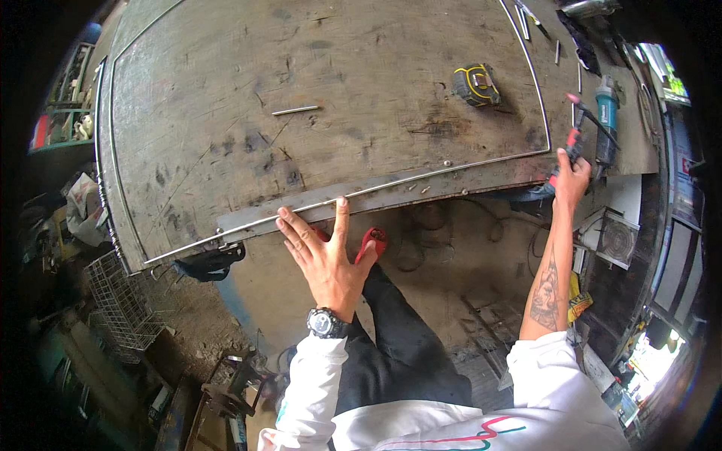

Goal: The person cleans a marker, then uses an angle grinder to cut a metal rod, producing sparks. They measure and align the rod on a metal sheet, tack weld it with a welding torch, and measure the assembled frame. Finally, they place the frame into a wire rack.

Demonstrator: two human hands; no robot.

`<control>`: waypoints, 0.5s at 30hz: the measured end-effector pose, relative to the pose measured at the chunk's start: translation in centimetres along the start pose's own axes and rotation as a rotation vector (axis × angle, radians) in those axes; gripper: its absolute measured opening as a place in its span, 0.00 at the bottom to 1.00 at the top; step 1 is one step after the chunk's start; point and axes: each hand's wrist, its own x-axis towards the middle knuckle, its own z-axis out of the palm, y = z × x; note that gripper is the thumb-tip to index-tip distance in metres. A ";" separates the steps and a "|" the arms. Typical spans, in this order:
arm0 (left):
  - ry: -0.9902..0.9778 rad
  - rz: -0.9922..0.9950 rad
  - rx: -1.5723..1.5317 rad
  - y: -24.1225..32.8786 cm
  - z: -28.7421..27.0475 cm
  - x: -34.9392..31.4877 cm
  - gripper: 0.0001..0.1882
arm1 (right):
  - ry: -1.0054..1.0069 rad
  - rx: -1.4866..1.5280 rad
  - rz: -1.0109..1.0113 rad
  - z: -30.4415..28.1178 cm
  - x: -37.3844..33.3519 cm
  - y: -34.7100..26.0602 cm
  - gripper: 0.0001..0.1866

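Note:
My left hand (323,263) lies with spread fingers at the front edge of the worktable (361,75). Its fingertips touch a thin metal rod frame (406,180) and the flat metal strip (289,201) under the frame's front side. A TIG welding torch (573,143) with a red and black handle and a pink nozzle is in my right hand (573,179), by the frame's front right corner. The torch's nozzle points away from me, above the table's right side. Beyond it lies a teal angle grinder (605,113).
A black and yellow tape measure (475,84) and a short metal rod (296,110) lie inside the frame. More rod pieces (523,22) are at the far right. A wire basket (124,301) stands low at the left. Cables (474,222) hang or lie below the table edge.

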 end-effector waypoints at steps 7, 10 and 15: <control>-0.015 -0.020 -0.025 0.0 0.1 0.0 0.53 | -0.102 0.588 0.301 -1.7 -7.9 -10.8 0.29; -0.013 -0.027 -0.026 0.0 0.2 0.0 0.51 | -0.185 0.563 0.272 -1.9 -10.1 -12.8 0.30; -0.031 -0.039 -0.065 0.1 0.1 0.0 0.51 | -0.238 0.556 0.353 -0.9 -11.8 -16.4 0.32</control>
